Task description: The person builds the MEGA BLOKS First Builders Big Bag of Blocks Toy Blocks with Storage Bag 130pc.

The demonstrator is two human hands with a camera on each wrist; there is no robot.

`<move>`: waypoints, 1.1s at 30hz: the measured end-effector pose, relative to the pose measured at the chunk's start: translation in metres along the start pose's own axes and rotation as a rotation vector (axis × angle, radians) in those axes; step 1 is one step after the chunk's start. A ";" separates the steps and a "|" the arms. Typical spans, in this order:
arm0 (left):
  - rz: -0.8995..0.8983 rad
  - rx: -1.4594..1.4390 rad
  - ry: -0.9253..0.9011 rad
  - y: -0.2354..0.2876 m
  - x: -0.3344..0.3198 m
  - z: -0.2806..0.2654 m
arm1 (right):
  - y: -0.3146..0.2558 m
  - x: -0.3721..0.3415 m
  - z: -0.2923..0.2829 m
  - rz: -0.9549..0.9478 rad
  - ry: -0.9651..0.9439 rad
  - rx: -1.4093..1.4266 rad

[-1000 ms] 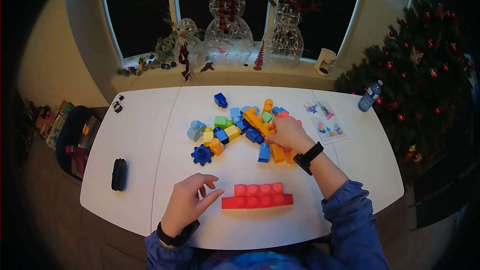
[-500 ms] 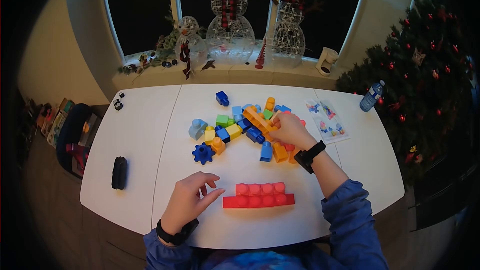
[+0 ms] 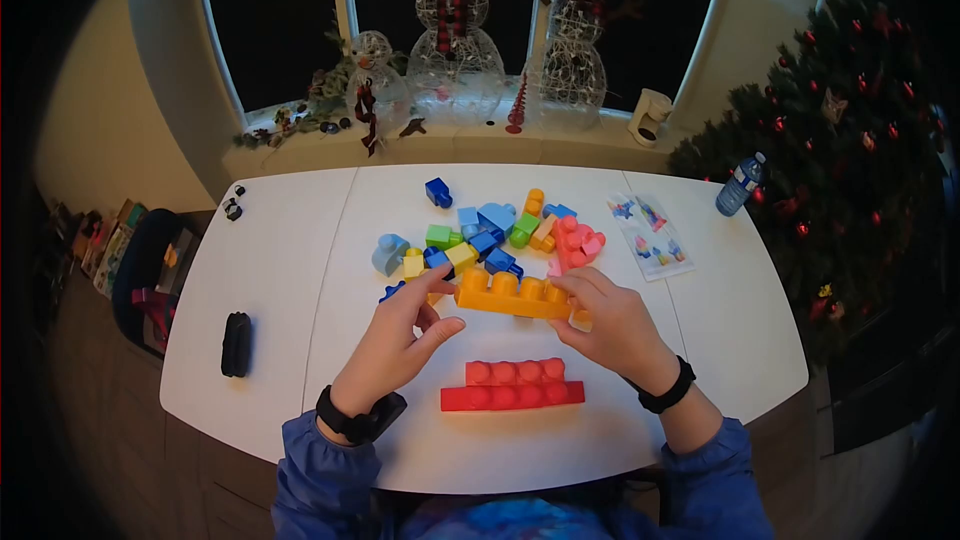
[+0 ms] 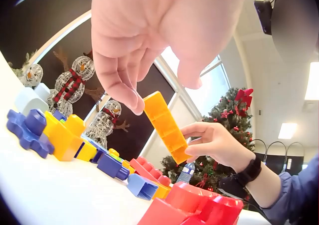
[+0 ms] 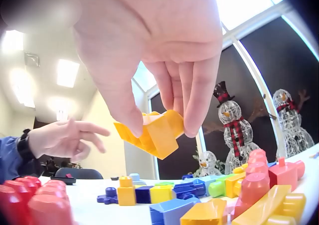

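You have the long orange plastic brick with a row of round studs (image 3: 510, 297) up off the white bench (image 3: 590, 445), between your two hands. Your right hand (image 3: 620, 332) pinches its right end between thumb and fingers. Your left hand (image 3: 392, 342) is loosely spread at the other end, thumb well apart from the fingers, gripping nothing; its fingertips are at the brick's left end, but whether they touch it you can't tell: the left wrist view suggests contact, the right wrist view a small gap.

The relation that matters is how the brick lies to the two rows of red plastic studded bricks (image 3: 512, 397). The orange brick's long axis runs left to right across you, its right end slightly nearer you, studs upward; the red rows run roughly parallel to it on the bench, closer to your body and lower. The right hand is the nearer one, being already on the brick. Beyond it lies the heap of mixed coloured plastic bricks (image 3: 461, 258).
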State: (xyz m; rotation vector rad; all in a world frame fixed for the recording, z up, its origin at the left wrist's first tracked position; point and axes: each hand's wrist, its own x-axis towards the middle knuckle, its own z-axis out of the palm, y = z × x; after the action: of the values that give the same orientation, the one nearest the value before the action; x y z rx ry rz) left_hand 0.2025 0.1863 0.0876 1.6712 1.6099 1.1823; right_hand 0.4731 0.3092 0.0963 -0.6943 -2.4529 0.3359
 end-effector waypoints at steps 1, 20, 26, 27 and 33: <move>-0.005 -0.018 -0.034 0.002 0.001 0.002 | -0.005 -0.006 -0.002 -0.057 0.018 -0.043; 0.167 0.213 -0.132 -0.010 -0.038 0.026 | -0.011 -0.058 0.003 0.121 -0.057 0.360; 0.166 0.262 -0.134 -0.020 -0.040 0.030 | -0.004 -0.060 0.014 0.082 -0.060 0.345; 0.166 0.264 -0.130 -0.020 -0.040 0.030 | -0.003 -0.061 0.016 0.070 -0.057 0.348; 0.106 0.236 -0.166 -0.017 -0.039 0.030 | -0.002 -0.060 0.017 0.106 -0.092 0.357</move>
State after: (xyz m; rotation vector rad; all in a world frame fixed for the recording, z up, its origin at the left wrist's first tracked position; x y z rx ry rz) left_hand 0.2231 0.1571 0.0501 1.9683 1.6240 0.9019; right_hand 0.5051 0.2735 0.0560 -0.6638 -2.3551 0.8392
